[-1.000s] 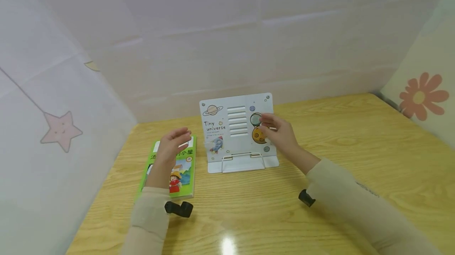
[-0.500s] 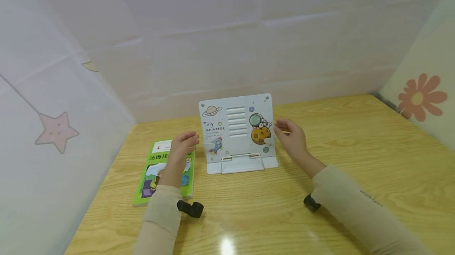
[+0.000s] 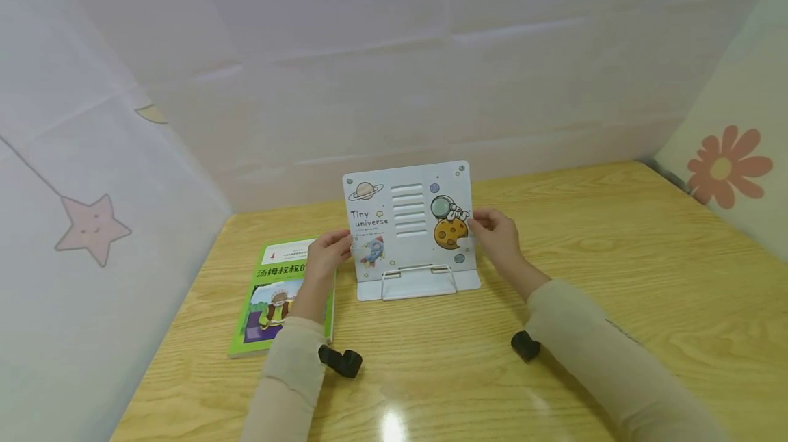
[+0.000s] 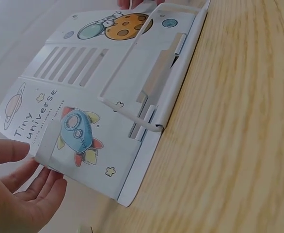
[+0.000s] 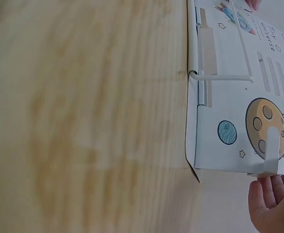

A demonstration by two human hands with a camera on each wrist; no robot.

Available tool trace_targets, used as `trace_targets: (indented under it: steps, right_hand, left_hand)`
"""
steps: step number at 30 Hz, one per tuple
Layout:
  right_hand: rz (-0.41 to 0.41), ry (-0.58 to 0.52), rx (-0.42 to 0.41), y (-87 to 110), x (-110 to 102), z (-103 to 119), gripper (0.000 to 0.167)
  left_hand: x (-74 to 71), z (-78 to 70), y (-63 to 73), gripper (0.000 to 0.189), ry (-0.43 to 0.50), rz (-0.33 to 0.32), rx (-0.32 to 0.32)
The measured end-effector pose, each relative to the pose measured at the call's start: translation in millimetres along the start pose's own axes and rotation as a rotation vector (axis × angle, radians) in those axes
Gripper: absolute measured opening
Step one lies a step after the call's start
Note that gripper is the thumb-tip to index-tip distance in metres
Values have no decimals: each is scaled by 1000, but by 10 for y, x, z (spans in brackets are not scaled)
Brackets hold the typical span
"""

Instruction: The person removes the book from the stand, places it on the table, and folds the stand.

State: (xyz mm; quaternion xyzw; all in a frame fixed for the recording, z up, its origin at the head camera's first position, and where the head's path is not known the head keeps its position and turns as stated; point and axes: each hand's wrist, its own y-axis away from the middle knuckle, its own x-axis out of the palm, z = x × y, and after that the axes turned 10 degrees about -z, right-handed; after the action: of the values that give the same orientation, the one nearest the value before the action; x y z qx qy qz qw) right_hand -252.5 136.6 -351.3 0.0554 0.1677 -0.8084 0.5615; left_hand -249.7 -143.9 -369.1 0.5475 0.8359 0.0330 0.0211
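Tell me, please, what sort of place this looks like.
Perhaps a children's study corner: a colourful book lies beside a cartoon-printed stand, and a smiling star decorates the wall.

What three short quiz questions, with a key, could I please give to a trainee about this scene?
1. True or false: the green book lies flat on the table.
2. Which of these drawings is nearest the right hand: (A) the rocket, (B) the ringed planet, (C) the orange moon?
3. Fill in the missing word: the large letters on the white stand read "Tiny ____".

Key: 1 true; 2 C; 3 universe.
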Motion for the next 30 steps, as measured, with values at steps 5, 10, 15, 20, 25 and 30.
trace_targets:
  steps: [5, 10, 15, 20, 25, 30]
  right_hand:
    - [-1, 6, 45, 3, 16, 17, 25]
    - [1, 4, 86, -18, 34, -15, 26]
    - [-7, 7, 126, -41, 59, -29, 26]
    - [-6, 17, 168, -70, 61, -42, 26]
    - [-10, 28, 172, -107, 68, -60, 28]
    - [8, 23, 185, -137, 56, -41, 28]
  left_hand:
    - [41, 442, -368, 25, 71, -22, 40]
    - [95, 568, -477, 20, 89, -77, 47]
    - [102, 562, -481, 19, 109, -89, 41]
    - [96, 528, -437, 17, 97, -87, 62]
    - [88, 510, -407, 19, 85, -82, 57]
    - [71, 480, -360, 18, 48, -67, 25]
